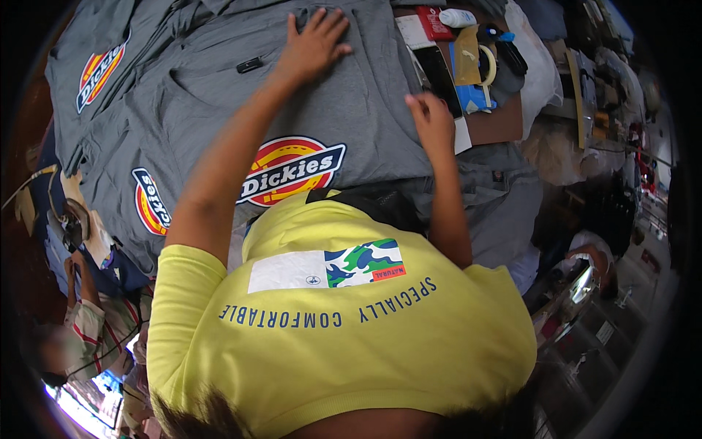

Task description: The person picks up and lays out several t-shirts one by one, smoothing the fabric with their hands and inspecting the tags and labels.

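Grey fabric lies beneath the left hand (314, 45), its fingers spread and clamped on nothing; it rests on a grey shirt (347, 106) laid out in front of the person. Whether the right hand (433, 121), at the shirt's right side, pinches anything I cannot tell. A small dark neck label (249, 65) sits near the left forearm. Closer in is a large red-and-yellow logo (292, 170) with white lettering on a navy band. Beyond the right hand, a tape roll (488, 67) lies on a brown board (497, 128).
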Demonstrator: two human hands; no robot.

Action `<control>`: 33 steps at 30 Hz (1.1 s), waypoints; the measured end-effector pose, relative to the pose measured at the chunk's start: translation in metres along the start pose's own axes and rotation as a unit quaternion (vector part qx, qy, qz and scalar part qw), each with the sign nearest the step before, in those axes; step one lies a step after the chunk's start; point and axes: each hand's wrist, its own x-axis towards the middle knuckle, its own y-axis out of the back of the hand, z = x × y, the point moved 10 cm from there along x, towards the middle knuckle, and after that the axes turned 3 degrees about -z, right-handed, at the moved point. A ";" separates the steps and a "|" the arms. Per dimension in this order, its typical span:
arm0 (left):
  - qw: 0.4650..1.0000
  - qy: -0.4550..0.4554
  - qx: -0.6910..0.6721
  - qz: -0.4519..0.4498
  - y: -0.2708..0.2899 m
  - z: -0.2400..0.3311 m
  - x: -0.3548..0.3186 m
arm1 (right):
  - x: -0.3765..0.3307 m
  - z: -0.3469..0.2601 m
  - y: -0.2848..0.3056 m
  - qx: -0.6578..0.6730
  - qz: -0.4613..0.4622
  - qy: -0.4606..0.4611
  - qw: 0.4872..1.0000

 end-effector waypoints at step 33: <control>0.990 0.091 -0.050 0.099 0.022 -0.013 0.056 | -0.017 -0.055 -0.012 -0.138 -0.022 0.145 0.980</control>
